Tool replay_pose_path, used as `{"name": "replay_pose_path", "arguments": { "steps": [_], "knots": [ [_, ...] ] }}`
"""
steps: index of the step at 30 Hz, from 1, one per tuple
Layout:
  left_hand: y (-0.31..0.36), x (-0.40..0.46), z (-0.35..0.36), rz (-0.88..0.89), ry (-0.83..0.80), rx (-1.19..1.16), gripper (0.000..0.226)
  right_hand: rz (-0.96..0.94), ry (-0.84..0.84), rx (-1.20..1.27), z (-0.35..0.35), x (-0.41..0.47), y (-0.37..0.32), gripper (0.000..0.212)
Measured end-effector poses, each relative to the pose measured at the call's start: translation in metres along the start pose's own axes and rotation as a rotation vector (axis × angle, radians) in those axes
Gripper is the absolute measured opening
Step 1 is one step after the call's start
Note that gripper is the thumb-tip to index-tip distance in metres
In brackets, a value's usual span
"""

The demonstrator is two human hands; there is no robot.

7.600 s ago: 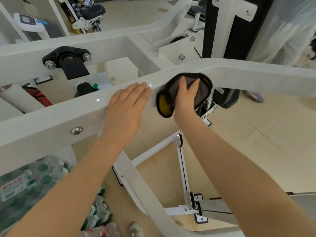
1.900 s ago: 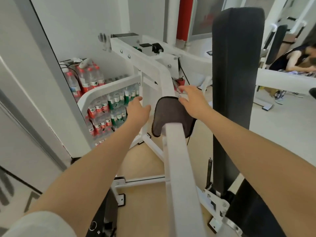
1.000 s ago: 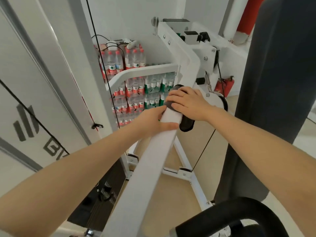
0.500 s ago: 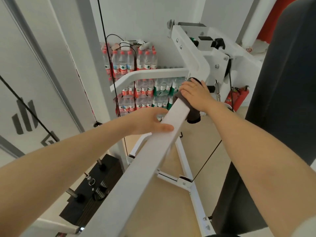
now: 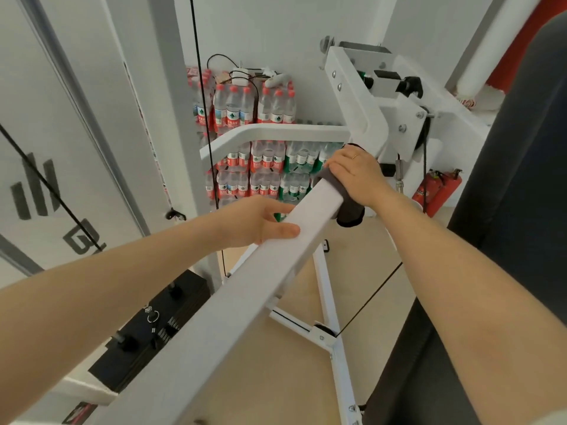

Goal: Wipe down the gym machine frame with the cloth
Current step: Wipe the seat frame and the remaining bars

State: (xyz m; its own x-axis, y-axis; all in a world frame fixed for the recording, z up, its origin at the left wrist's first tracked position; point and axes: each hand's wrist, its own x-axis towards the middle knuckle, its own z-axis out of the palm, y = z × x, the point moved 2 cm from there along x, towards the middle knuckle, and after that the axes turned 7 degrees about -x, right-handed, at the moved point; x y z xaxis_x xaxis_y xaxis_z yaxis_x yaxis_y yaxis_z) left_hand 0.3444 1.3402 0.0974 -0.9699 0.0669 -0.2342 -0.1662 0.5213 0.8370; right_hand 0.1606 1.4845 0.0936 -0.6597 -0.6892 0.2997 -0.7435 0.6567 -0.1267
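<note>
A white square frame bar (image 5: 245, 289) of the gym machine runs from the lower left up toward the middle. A dark grey cloth (image 5: 349, 210) is draped over the bar's upper stretch and hangs down its right side. My right hand (image 5: 357, 176) lies on top of the cloth with fingers curled over it, pressing it to the bar. Lower down, my left hand (image 5: 260, 220) grips the bar from the left, thumb lying along its top face. The cloth's upper part is hidden under my right hand.
Shrink-wrapped packs of water bottles (image 5: 254, 148) are stacked against the wall behind a curved white frame arm (image 5: 270, 131). A black pad (image 5: 515, 191) stands at the right, red fire extinguishers (image 5: 435, 191) beyond it, a black weight stack (image 5: 153, 326) lower left, and black cables cross the view.
My right hand has slid the cloth up along the bar, farther from me. My left hand has stayed gripping the bar lower down. The camera has come closer.
</note>
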Motion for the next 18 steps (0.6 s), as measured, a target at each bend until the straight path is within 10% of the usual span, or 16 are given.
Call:
{"name": "replay_pose_path", "arguments": {
  "steps": [6, 11, 18],
  "knots": [
    [0.004, -0.003, 0.004, -0.102, 0.110, 0.032, 0.046, -0.064, 0.076, 0.150, 0.000, -0.054, -0.047, 0.047],
    [0.007, -0.023, 0.014, -0.075, 0.278, 0.227, 0.038, -0.276, -0.327, 0.037, -0.011, -0.090, -0.060, 0.080],
    [-0.005, -0.087, 0.010, -0.082, 0.072, 0.271, 0.067, -0.212, -0.331, -0.251, -0.015, -0.055, -0.058, 0.085]
  ]
}}
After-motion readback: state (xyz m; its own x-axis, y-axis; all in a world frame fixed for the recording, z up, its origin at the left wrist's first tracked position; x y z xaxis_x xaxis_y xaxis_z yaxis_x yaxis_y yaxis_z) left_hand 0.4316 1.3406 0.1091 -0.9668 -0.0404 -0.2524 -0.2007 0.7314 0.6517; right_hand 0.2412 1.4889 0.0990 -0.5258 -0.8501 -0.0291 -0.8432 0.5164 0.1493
